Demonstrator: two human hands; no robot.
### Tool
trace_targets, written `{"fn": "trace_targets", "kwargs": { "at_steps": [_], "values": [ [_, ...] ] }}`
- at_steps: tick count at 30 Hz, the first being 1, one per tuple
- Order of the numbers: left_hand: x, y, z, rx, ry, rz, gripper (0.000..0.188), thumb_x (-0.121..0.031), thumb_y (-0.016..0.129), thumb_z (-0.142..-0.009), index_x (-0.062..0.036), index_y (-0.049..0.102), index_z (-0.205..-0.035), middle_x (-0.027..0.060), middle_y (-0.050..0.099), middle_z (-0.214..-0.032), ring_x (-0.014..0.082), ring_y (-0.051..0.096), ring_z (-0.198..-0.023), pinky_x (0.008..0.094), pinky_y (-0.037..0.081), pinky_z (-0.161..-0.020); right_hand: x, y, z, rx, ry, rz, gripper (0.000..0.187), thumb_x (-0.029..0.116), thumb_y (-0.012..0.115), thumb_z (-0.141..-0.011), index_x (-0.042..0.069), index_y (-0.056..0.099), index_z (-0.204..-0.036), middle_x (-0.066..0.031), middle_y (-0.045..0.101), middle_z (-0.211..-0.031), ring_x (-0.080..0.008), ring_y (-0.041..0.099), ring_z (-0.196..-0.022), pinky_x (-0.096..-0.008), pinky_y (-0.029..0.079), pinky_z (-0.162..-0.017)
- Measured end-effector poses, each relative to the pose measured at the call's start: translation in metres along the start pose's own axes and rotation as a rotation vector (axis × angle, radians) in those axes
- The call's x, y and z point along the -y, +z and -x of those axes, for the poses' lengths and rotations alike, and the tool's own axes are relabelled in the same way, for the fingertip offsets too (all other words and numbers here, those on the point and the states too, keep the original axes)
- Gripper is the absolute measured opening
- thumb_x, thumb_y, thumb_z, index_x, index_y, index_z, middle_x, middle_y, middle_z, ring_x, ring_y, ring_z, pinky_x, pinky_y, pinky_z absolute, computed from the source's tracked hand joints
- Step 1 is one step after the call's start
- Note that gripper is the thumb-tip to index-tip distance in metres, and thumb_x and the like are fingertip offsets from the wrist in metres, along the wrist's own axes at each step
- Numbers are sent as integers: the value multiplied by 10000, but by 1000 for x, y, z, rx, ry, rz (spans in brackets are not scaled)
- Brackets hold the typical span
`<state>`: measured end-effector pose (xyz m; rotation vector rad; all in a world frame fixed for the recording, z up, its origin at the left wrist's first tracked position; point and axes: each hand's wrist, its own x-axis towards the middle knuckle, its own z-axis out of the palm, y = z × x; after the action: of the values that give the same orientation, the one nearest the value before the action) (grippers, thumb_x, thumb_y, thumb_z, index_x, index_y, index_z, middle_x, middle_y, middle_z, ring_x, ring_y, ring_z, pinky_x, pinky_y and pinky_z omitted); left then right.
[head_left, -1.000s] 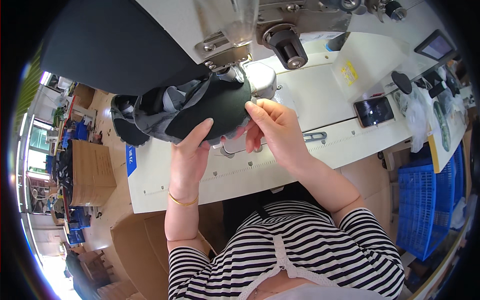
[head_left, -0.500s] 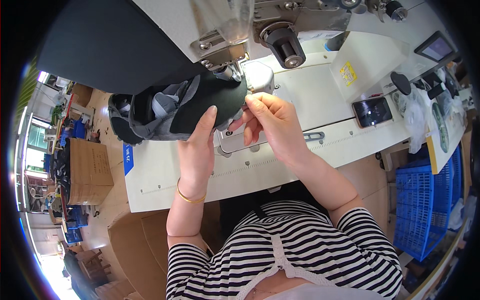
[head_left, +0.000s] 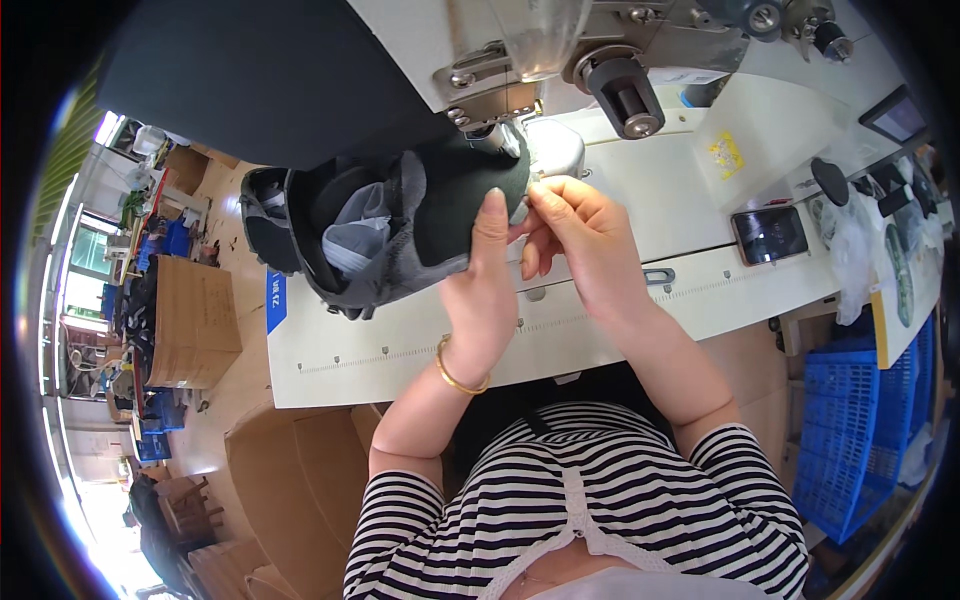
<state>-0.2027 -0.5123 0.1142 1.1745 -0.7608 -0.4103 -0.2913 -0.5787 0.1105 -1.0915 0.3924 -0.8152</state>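
A black and grey shoe upper [head_left: 455, 220] lies under the presser foot [head_left: 497, 138] of a sewing machine, its toe end beneath the foot and its heel pointing left. Pale grey stuffing [head_left: 358, 240] shows inside its opening. My left hand [head_left: 480, 300] grips the upper's near side, thumb on top and fingers hidden underneath. With thumb and forefinger, my right hand [head_left: 590, 240] pinches the rim of the toe, just right of the foot. The needle tip cannot be made out.
The machine's white table [head_left: 400, 365] has a ruler strip along its front edge. A phone [head_left: 770, 235] lies on the right, near plastic bags [head_left: 850, 250]. Blue crates [head_left: 850, 430] stand at lower right. Cardboard boxes [head_left: 195, 320] are on the left floor. A dark panel [head_left: 270, 80] hangs at upper left.
The shoe upper has turned under the foot, its opening now showing more. My left hand has slid toward the toe, nearer my right hand. The whole view has shifted slightly.
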Motion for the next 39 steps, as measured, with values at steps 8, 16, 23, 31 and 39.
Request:
{"fn": "trace_targets", "kwargs": {
  "at_steps": [8, 16, 23, 31, 39],
  "values": [
    [9, 14, 13, 51, -221, 89, 329, -309, 521, -971, -7, 601, -866, -24, 492, -661, 42, 405, -583, 226, 343, -520, -6, -2, -2, -37, -45, -8, 231, 208, 498, -976, 5, 594, -926, -40, 618, -723, -82, 567, -553, -206, 425, -491],
    [-46, -109, 50, 292, 491, -659, 204, -127, 556, -882, 58, 637, -913, 123, 681, -829, 266, 660, -745, 275, 505, -717, -2, -19, 9, 18, -27, 207, 278, 208, 477, -977, -29, 598, -1057, -95, 670, -860, -124, 647, -691, -224, 494, -614],
    [15, -146, -112, 254, -405, 332, 416, -358, 397, -982, -41, 565, -1194, 125, 606, -1147, 238, 600, -1041, 356, 468, -946, -7, 25, 29, 151, 20, 29, 279, 202, 437, -995, -29, 540, -1115, -91, 647, -966, -143, 653, -819, -255, 534, -697],
    [-27, -135, -111, 318, -404, 377, 506, -382, 356, -988, 29, 517, -1237, 185, 591, -1185, 283, 597, -1072, 387, 478, -955, -16, 20, 23, 133, 49, -103, 255, 185, 424, -1002, -36, 532, -1066, -104, 638, -953, -161, 653, -822, -301, 566, -734],
    [-38, -139, -104, 296, -340, 358, 497, -353, 369, -999, 50, 483, -1265, 177, 577, -1219, 268, 599, -1075, 369, 473, -961, -8, 19, 17, 57, 48, -149, 246, 180, 433, -995, -23, 537, -903, -67, 633, -832, -110, 639, -723, -259, 565, -654]
  ]
}}
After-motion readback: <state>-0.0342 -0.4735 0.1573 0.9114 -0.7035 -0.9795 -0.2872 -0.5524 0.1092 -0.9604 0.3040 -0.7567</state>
